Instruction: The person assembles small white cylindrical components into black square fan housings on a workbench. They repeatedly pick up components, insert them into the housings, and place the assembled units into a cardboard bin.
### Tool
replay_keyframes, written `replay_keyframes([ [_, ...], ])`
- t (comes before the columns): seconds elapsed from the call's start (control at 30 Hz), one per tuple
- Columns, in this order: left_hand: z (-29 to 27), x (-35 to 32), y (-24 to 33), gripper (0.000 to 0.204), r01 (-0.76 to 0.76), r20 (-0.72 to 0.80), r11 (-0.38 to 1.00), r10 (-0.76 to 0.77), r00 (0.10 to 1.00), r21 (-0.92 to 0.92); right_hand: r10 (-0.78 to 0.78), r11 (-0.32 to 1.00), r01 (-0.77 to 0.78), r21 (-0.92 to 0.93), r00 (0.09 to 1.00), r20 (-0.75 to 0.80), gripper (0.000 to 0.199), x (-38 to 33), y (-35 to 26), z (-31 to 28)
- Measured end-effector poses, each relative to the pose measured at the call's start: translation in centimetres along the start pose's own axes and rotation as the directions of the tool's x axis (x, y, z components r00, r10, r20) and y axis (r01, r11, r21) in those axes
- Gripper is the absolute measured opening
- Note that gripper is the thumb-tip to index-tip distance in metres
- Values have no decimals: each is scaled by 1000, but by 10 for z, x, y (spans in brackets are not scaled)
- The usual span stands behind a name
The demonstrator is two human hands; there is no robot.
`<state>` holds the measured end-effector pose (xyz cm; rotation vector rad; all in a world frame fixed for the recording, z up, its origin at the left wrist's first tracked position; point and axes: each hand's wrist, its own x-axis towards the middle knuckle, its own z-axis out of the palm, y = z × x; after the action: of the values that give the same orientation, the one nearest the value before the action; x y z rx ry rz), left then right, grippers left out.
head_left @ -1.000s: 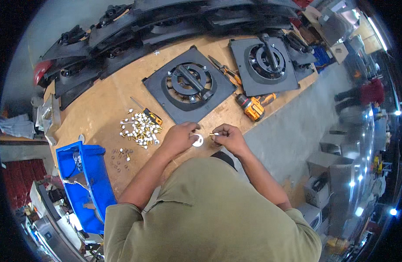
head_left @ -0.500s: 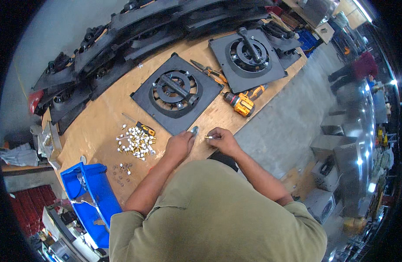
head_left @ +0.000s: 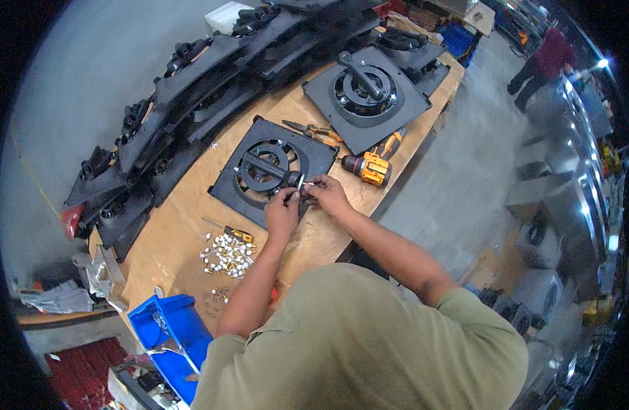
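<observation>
My left hand (head_left: 281,210) pinches a thin, shiny round metal piece (head_left: 301,182) held on edge. Close against it, my right hand (head_left: 328,195) has its fingertips closed on a small brass-coloured fitting (head_left: 308,183), mostly covered by the fingers. Both hands meet over the near right side of a square black panel (head_left: 249,207) with a round slotted opening and a black bar across it. Left of my left forearm lies a pile of small white-and-brass fittings (head_left: 229,257), beside a yellow-and-black screwdriver (head_left: 239,234).
A yellow cordless drill (head_left: 374,168) and orange-handled pliers (head_left: 317,131) lie beyond my hands. Behind them sits a second black panel (head_left: 359,126). Stacked black panels (head_left: 198,75) line the far left edge. A blue bin (head_left: 181,369) stands at lower left; a person (head_left: 552,55) is far right.
Both hands have moved forward over the panel and come together, bringing the fitting up to the round metal piece. The whole view has shifted somewhat.
</observation>
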<state>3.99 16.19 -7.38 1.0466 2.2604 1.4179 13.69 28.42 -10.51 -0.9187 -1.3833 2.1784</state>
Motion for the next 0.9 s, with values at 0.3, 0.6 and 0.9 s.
replay_keyframes([
  [0.3,-24,21,24,62,-498,159,697,494,855,516,-143,990,142,-12,982,-123,25,5,21,19],
  [0.6,-31,78,28,61,-525,589,763,241,772,376,-442,884,405,-232,887,-138,21,4,26,19],
  [0.9,-28,81,26,49,-556,568,749,297,768,360,-418,843,325,-428,897,-141,21,-16,5,23],
])
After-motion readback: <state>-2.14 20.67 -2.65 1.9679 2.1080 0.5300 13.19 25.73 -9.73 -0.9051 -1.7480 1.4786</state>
